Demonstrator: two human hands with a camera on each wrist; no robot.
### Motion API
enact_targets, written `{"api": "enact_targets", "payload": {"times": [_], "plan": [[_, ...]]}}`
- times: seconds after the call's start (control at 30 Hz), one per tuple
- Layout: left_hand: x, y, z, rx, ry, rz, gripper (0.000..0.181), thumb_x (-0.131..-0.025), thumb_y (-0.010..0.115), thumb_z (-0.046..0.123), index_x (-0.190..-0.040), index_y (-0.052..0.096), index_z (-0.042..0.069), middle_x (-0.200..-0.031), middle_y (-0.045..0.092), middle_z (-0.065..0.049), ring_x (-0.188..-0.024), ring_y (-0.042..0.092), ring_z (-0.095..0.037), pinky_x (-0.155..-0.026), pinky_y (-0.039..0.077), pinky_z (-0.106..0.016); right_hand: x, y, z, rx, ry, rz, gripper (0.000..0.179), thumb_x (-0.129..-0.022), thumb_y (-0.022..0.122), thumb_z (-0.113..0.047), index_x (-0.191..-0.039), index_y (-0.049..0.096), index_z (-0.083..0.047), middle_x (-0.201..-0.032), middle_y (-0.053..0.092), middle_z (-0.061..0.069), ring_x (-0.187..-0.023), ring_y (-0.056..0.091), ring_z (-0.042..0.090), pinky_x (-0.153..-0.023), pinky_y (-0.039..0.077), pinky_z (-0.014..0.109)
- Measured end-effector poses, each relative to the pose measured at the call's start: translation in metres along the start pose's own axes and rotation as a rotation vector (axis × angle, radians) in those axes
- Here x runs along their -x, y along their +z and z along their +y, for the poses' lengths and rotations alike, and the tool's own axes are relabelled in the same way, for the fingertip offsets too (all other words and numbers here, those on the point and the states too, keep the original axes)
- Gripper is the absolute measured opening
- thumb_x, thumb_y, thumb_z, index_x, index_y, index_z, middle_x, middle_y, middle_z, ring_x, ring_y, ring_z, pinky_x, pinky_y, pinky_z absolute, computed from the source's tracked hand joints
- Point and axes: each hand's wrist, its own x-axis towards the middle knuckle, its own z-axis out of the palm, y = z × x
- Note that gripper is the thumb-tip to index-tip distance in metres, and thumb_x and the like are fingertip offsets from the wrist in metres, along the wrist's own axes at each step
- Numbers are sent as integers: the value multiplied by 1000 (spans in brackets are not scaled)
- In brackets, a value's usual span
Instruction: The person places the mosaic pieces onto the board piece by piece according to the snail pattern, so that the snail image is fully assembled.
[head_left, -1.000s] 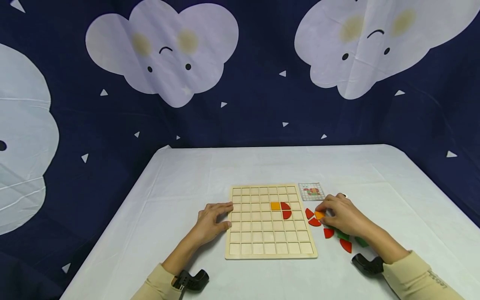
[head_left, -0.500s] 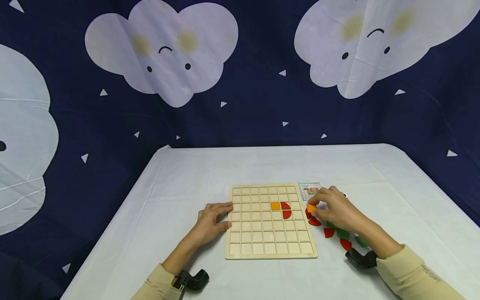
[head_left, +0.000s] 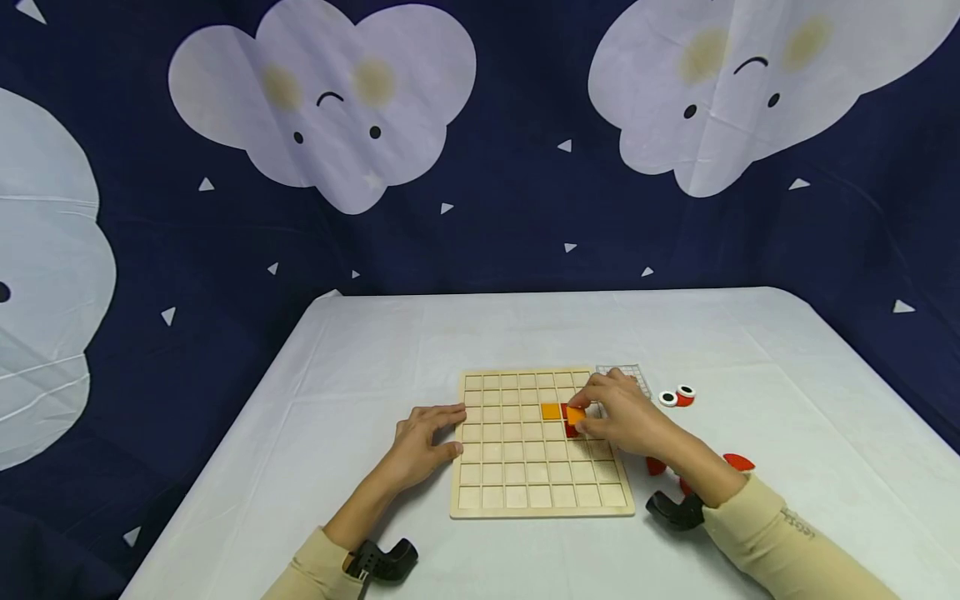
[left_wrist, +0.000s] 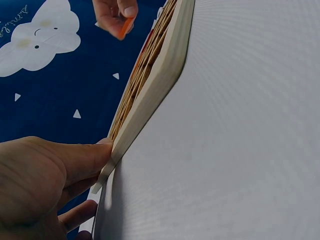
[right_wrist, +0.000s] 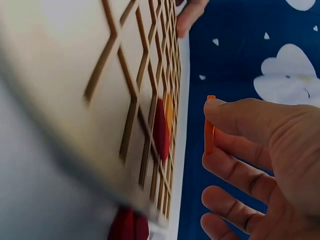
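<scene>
In the head view a wooden grid board (head_left: 513, 475) lies on the white table. An orange square tile (head_left: 551, 412) and red quarter-round tiles (head_left: 570, 431) sit in its cells. My right hand (head_left: 626, 414) pinches another orange square tile (right_wrist: 209, 127) between thumb and fingers, held above the red tiles and partly covering them. In the right wrist view that tile stands on edge, clear of the board. My left hand (head_left: 420, 442) rests against the board's left edge, its thumb (left_wrist: 90, 159) touching the rim and its fingers stretched out.
Behind my right hand a printed pattern card (head_left: 636, 375) is partly covered. Two white ring-eyed discs (head_left: 667, 399) and a red piece (head_left: 686, 401) lie to its right. More red tiles (head_left: 738, 462) lie around my right forearm, which hides some pieces.
My right hand has lifted the orange square tile from the loose pieces and carried it left over the board. The left hand and board have stayed put.
</scene>
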Motion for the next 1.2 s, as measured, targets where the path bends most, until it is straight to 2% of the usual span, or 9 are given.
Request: {"api": "enact_targets", "payload": {"times": [0.37, 0.57, 0.7, 1.2], "plan": [[-1, 0, 0, -5, 2, 2, 47, -81, 71, 12, -127, 60, 7, -139, 54, 3, -126, 40, -24, -99, 21, -48, -16, 19, -15, 56, -64, 7, 21, -74, 78, -26, -93, 74, -16, -90, 63, -6, -81, 41, 12, -71, 31, 28], [-1, -1, -1, -7, 6, -4, 47, -81, 71, 13, -127, 60, 8, -139, 54, 2, -127, 40, -26, -100, 21, -48, -19, 25, -15, 83, -54, -17, 22, -75, 77, -27, -94, 73, -17, -88, 61, -8, -80, 39, 11, -71, 30, 26], [0, -1, -1, -23, 23, -3, 47, -81, 71, 12, -127, 60, 7, -139, 54, 1, -126, 41, -27, -99, 22, -49, -19, 27, -15, 107, -52, -31, 23, -75, 77, -28, -94, 73, -18, -88, 60, -8, -80, 38, 11, -70, 29, 26], [0, 0, 0, -18, 6, 8, 46, -81, 71, 12, -126, 61, 8, -138, 55, 2, -127, 40, -26, -100, 22, -48, -17, 27, -17, 129, -58, -47, 23, -73, 78, -28, -93, 74, -19, -87, 62, -9, -79, 38, 10, -67, 28, 25]]}}
